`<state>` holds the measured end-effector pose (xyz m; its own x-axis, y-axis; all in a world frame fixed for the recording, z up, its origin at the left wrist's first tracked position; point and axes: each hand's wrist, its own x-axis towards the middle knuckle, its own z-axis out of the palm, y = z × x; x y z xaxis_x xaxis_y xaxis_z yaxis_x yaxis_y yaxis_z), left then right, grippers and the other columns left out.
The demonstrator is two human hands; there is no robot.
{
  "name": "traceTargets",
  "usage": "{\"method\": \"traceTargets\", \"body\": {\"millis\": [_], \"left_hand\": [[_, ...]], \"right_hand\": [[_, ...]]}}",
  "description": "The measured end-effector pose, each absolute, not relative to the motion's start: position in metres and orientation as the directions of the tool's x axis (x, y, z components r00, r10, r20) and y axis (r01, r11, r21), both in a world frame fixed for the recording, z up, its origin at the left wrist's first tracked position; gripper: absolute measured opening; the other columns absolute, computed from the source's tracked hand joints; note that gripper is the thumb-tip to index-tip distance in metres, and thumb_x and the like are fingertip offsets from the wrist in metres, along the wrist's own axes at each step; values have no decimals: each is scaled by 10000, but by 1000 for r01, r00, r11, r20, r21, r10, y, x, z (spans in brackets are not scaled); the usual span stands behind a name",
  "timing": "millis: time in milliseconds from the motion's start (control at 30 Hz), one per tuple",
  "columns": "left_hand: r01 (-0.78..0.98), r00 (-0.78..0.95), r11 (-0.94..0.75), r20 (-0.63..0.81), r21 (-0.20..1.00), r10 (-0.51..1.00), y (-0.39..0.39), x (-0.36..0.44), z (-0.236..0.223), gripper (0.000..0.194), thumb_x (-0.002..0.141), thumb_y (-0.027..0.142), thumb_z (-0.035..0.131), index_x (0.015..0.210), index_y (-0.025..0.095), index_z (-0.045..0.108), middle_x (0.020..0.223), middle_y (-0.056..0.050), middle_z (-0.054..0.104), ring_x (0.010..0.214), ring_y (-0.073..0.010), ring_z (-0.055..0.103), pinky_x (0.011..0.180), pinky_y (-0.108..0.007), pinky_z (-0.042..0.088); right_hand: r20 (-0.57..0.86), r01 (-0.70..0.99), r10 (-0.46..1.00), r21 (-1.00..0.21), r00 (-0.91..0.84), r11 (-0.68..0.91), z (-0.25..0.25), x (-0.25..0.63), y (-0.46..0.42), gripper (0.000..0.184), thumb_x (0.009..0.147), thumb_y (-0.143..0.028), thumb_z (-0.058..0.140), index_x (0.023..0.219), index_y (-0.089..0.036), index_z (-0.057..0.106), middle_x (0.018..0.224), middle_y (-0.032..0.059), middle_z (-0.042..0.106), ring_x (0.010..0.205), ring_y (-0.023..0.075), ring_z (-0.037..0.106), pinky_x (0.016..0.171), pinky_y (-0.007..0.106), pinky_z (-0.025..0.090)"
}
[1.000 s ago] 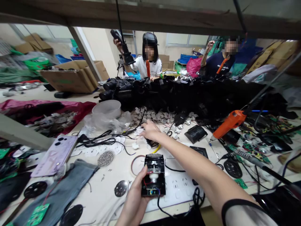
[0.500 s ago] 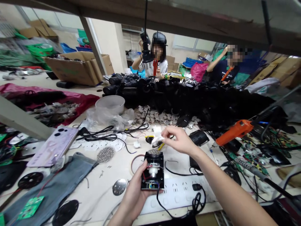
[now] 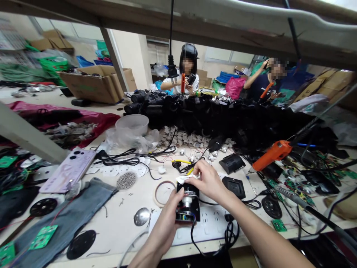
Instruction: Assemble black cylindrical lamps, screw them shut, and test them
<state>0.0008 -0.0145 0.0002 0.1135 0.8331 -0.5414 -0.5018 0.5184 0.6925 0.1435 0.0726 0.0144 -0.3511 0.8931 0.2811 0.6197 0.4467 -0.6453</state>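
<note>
My left hand [image 3: 170,219] grips a small black open housing [image 3: 188,203] with a white motor part and red wires inside, held just above the white workbench [image 3: 122,223]. My right hand [image 3: 208,180] pinches a small white plastic part [image 3: 184,178] and holds it against the top edge of that housing. A black cord [image 3: 195,238] hangs from the housing's underside.
A heap of small white parts [image 3: 184,139] and a long pile of black casings [image 3: 223,115] lie behind. An orange electric screwdriver [image 3: 269,154] hangs at right. A purple phone [image 3: 69,169], a perforated metal disc [image 3: 126,180], a tape ring [image 3: 163,191] and grey cloth [image 3: 64,219] sit left. Two people work across the bench.
My right hand reached to the heap of white parts, picked one up, and brought it back down onto the top of the housing. The left hand kept holding the housing.
</note>
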Motion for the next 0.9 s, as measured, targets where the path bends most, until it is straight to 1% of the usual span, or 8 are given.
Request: {"method": "traceTargets", "body": {"millis": [100,200,367,533,600,733,800,900], "left_hand": [[-450,74,471,-494,758,866,-14,3,4,627,778,509,661,1336,267,507,1119,-92,673,889,-260,636,616,-300,507],[-407,61,429,-444,807,894,-13,5,5,605,780,497,656,1314,246,520,1150,-98,661,905,-273,629,552,-275,495],[-412,95,458,-463,787,881,-14,9,2,652,774,534,644,1340,242,502,1100,-108,671,835,-263,636,524,-275,480],[-431,92,482,-494,763,864,-15,10,-2,663,784,535,635,1364,251,484,1109,-105,669,841,-256,636,563,-289,487],[-449,97,484,-497,751,862,-14,10,-3,654,784,533,638,1357,256,488,1109,-98,670,853,-256,634,576,-287,487],[-407,85,454,-462,792,883,-14,12,-2,617,784,520,636,1311,223,513,1084,-101,663,841,-248,624,559,-268,479],[-374,73,449,-457,811,886,-13,12,-1,609,778,523,633,1289,212,519,1069,-96,659,825,-237,619,550,-263,478],[-361,62,457,-468,813,882,-13,11,2,609,771,531,622,1271,198,524,1049,-89,655,820,-227,613,546,-258,475]], "right_hand": [[226,669,921,-635,-316,385,14,142,72,333,751,-396,755,688,-200,492,626,-53,487,577,118,453,543,227,319],[204,703,921,-597,-331,385,16,141,74,384,762,-439,737,640,-200,462,595,-49,463,580,121,440,548,229,288],[121,713,919,-596,-375,370,15,139,82,382,715,-340,775,633,-200,429,585,-60,430,581,117,407,551,222,260],[149,632,853,-611,-501,477,12,143,85,357,761,-289,731,656,-200,402,656,-61,442,618,108,403,590,220,281],[166,599,825,-612,-541,516,10,145,86,322,765,-215,700,673,-201,392,695,-55,450,651,110,414,614,221,289],[180,577,801,-606,-572,548,7,146,85,300,673,-24,614,689,-203,374,716,-51,428,681,117,403,623,224,275],[175,573,798,-609,-577,548,10,148,85,291,661,-12,595,690,-203,378,707,-52,418,672,118,392,617,225,270],[151,554,782,-626,-605,549,19,151,86,263,679,-65,646,709,-200,423,707,-55,443,663,116,410,614,218,289]]}}
